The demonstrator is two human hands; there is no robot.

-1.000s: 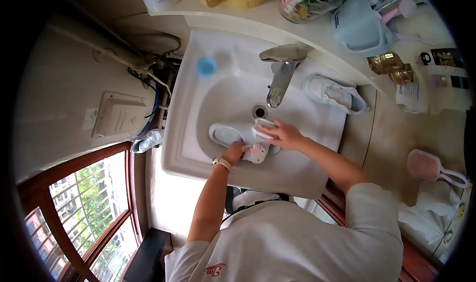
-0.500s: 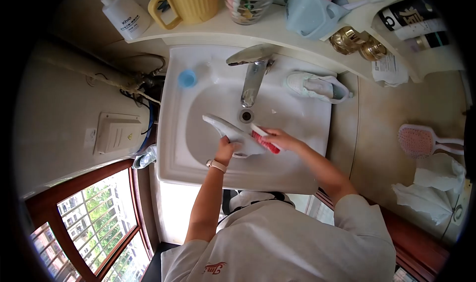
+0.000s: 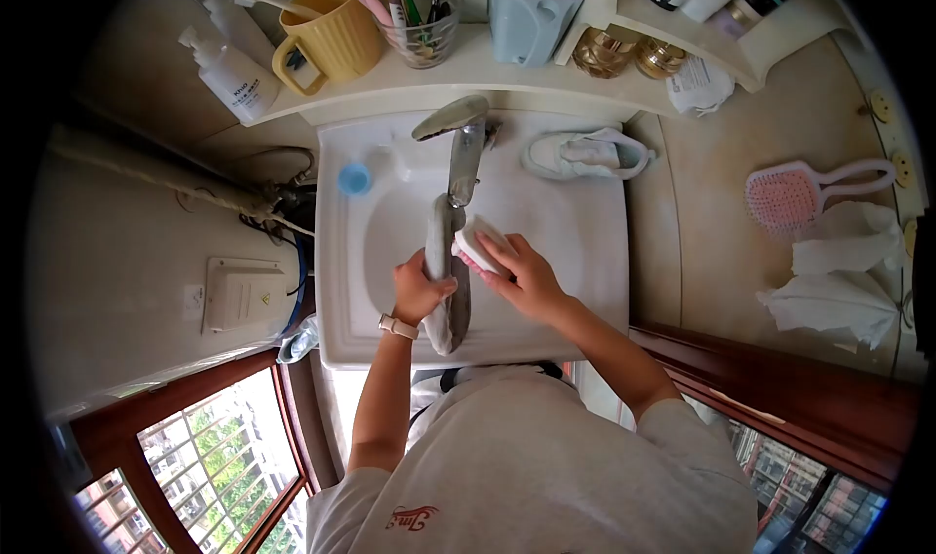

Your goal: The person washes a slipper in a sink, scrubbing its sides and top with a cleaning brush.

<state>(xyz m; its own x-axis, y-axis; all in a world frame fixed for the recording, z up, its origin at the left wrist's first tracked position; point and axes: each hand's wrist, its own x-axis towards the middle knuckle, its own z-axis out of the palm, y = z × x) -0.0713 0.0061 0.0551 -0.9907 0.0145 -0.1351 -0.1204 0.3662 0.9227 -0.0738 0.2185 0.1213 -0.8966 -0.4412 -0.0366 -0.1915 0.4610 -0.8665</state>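
Over the sink basin [image 3: 585, 262], my left hand [image 3: 421, 289] grips a pale shoe [image 3: 439, 242] by its side. The shoe stands on edge, its length running from the tap toward my body, with its sole side turned to the right. My right hand [image 3: 531, 281] is closed around the white back of a scrubbing brush [image 3: 485, 242]. Pinkish-red bristles face the shoe, at or very near its sole; exact contact is hard to see. A second light shoe [image 3: 585, 154] lies on the sink's back right corner.
The chrome tap [image 3: 466, 164] rises just behind the held shoe. A small blue cup [image 3: 355, 178] sits at the back left of the sink. Along the shelf stand a pump bottle [image 3: 234, 81], a yellow mug [image 3: 336, 38] and toothbrush holders. A hairbrush [image 3: 785, 198] lies right.
The shoe has turned from slanting across the basin to pointing at the tap, its sole now facing right. The brush has moved slightly left and its white back faces up. The view has shifted.
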